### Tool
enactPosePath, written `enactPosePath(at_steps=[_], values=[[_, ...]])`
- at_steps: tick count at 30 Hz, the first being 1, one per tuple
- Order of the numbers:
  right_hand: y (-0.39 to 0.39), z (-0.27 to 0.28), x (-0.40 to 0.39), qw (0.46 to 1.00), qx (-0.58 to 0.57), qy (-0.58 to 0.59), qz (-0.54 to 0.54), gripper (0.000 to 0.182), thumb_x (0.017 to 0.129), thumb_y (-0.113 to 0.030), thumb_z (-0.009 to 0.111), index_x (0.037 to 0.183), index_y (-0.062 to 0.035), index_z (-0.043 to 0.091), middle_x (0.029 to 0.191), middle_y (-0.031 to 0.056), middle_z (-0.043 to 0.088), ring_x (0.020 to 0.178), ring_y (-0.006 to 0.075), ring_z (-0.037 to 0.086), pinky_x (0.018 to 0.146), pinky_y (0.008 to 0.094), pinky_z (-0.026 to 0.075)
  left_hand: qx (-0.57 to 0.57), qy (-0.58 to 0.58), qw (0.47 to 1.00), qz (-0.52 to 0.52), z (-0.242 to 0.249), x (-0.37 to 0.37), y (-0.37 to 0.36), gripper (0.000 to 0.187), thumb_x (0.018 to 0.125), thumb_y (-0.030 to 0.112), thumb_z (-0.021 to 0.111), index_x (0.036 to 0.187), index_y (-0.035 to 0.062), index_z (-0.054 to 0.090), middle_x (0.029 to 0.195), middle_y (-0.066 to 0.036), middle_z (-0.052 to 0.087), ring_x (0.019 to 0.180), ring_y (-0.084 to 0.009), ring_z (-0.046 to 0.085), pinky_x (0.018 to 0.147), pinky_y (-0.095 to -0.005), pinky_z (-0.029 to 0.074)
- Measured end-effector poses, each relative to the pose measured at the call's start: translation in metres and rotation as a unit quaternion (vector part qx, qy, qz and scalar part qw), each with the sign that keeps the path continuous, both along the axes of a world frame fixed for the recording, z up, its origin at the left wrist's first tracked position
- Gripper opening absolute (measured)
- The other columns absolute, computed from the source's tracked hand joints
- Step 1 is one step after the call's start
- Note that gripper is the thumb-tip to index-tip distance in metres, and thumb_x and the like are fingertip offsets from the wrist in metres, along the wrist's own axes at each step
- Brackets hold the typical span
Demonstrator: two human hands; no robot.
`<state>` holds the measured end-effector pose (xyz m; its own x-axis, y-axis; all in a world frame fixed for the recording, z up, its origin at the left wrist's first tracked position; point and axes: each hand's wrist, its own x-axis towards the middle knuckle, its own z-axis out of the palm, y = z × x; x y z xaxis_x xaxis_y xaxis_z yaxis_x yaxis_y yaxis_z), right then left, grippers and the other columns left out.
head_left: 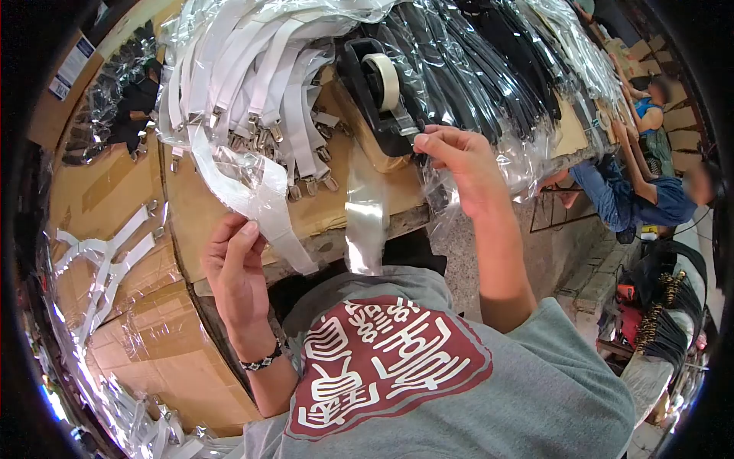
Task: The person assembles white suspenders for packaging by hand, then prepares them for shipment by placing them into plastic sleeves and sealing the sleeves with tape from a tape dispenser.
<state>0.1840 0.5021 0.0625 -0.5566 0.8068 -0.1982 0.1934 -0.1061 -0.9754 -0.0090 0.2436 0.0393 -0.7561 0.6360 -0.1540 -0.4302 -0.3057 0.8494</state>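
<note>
My left hand [237,264] pinches the edge of a clear plastic sleeve holding white suspenders [267,195], which slant over the table's near edge. My right hand [462,164] is closed, thumb and forefinger together at the cutting end of a black tape dispenser [361,90]. A strip of clear tape [401,118] runs from the cream-cored roll [386,80] toward those fingertips. The dispenser stands on a cardboard block [367,149]. Beside it, an empty-looking clear plastic sleeve [365,218] hangs over the edge.
Bagged white suspenders with metal clips [245,84] heap at the back left. Bagged black straps [474,69] lie behind the dispenser. Cardboard boxes [145,306] at left carry loose white suspenders [103,256]. Two people, one in a dark blue shirt [669,197], sit at right.
</note>
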Motion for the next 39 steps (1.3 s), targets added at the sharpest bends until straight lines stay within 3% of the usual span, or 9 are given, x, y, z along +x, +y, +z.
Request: enactPosePath(at_steps=[6, 9, 12, 16, 18, 21, 27, 33, 39], values=[[-0.004, -0.021, -0.003, 0.998, 0.057, 0.001, -0.022, 0.022, 0.086, -0.022, 0.078, 0.087, -0.0007, 0.078, 0.117, 0.0078, 0.064, 0.098, 0.0114, 0.06, 0.081, 0.027, 0.043, 0.005, -0.008, 1.0, 0.013, 0.005, 0.002, 0.001, 0.017, 0.091, 0.007, 0.065, 0.105, -0.0018, 0.067, 0.097, -0.004, 0.068, 0.086, -0.0109, 0.062, 0.079, -0.0255, 0.047], [-0.005, -0.03, -0.009, 0.986, 0.15, -0.053, -0.043, 0.025, 0.083, -0.022, 0.078, 0.087, 0.0028, 0.075, 0.119, 0.0139, 0.063, 0.107, 0.0216, 0.062, 0.09, 0.0311, 0.047, -0.002, -0.004, 1.0, 0.008, 0.005, 0.001, 0.001, 0.017, 0.091, 0.007, 0.065, 0.106, -0.0017, 0.067, 0.097, -0.004, 0.068, 0.084, -0.0099, 0.06, 0.078, -0.0245, 0.046], [-0.006, -0.044, -0.007, 0.941, 0.293, -0.168, -0.019, 0.025, 0.083, -0.023, 0.077, 0.088, 0.0015, 0.075, 0.119, 0.0131, 0.064, 0.105, 0.0229, 0.062, 0.09, 0.0336, 0.049, 0.006, -0.003, 1.0, 0.007, 0.011, 0.004, 0.005, 0.018, 0.091, 0.007, 0.065, 0.107, -0.002, 0.067, 0.097, -0.004, 0.068, 0.083, -0.0091, 0.059, 0.076, -0.0238, 0.046], [-0.01, -0.017, 0.0, 0.947, 0.304, -0.102, -0.034, 0.022, 0.085, -0.021, 0.075, 0.091, 0.0004, 0.074, 0.114, 0.012, 0.066, 0.102, 0.0217, 0.063, 0.082, 0.031, 0.05, 0.008, -0.003, 1.0, 0.014, 0.011, 0.005, 0.005, 0.02, 0.092, 0.007, 0.064, 0.109, -0.003, 0.067, 0.099, -0.005, 0.069, 0.085, -0.0107, 0.061, 0.079, -0.0251, 0.048], [-0.023, 0.011, -0.004, 0.953, 0.296, -0.04, -0.051, 0.016, 0.089, -0.016, 0.072, 0.092, 0.0003, 0.075, 0.106, 0.01, 0.069, 0.094, 0.0159, 0.064, 0.077, 0.0276, 0.049, 0.019, -0.015, 0.999, 0.025, 0.003, 0.001, 0.001, 0.021, 0.092, 0.006, 0.064, 0.11, -0.0048, 0.067, 0.103, -0.007, 0.07, 0.09, -0.0136, 0.064, 0.083, -0.0271, 0.05], [-0.051, 0.047, -0.017, 0.982, 0.107, 0.129, 0.093, 0.011, 0.091, -0.01, 0.071, 0.093, 0.0006, 0.075, 0.097, 0.0073, 0.07, 0.084, 0.0097, 0.062, 0.073, 0.0241, 0.046, 0.016, 0.0, 1.0, 0.002, 0.012, 0.003, 0.004, 0.024, 0.092, 0.007, 0.065, 0.111, -0.006, 0.067, 0.104, -0.009, 0.071, 0.093, -0.0143, 0.066, 0.087, -0.0279, 0.052], [-0.084, 0.041, -0.062, 0.945, 0.093, 0.17, 0.263, 0.011, 0.09, -0.007, 0.073, 0.096, 0.0013, 0.077, 0.091, 0.0045, 0.069, 0.078, 0.0063, 0.056, 0.066, 0.0203, 0.04, -0.003, 0.014, 1.0, -0.003, 0.015, 0.003, 0.004, 0.026, 0.09, 0.005, 0.066, 0.113, -0.0075, 0.065, 0.103, -0.009, 0.07, 0.092, -0.0141, 0.065, 0.088, -0.028, 0.051], [-0.093, 0.035, -0.086, 0.946, 0.018, 0.192, 0.26, 0.011, 0.091, -0.006, 0.072, 0.097, 0.0013, 0.077, 0.089, 0.0018, 0.067, 0.077, 0.0041, 0.055, 0.064, 0.0197, 0.039, -0.011, 0.022, 1.0, 0.018, 0.019, 0.007, 0.002, 0.033, 0.087, 0.001, 0.068, 0.119, -0.0059, 0.061, 0.105, -0.01, 0.069, 0.093, -0.0137, 0.065, 0.087, -0.0272, 0.05], [-0.093, 0.033, -0.096, 0.949, 0.064, 0.153, 0.269, 0.011, 0.091, -0.006, 0.071, 0.097, 0.002, 0.077, 0.086, 0.0003, 0.066, 0.072, 0.0031, 0.053, 0.06, 0.0195, 0.038, -0.017, 0.032, 0.998, 0.05, 0.024, 0.014, 0.0, 0.054, 0.085, -0.001, 0.069, 0.133, -0.0004, 0.045, 0.103, -0.015, 0.068, 0.094, -0.0158, 0.065, 0.084, -0.0278, 0.051]])
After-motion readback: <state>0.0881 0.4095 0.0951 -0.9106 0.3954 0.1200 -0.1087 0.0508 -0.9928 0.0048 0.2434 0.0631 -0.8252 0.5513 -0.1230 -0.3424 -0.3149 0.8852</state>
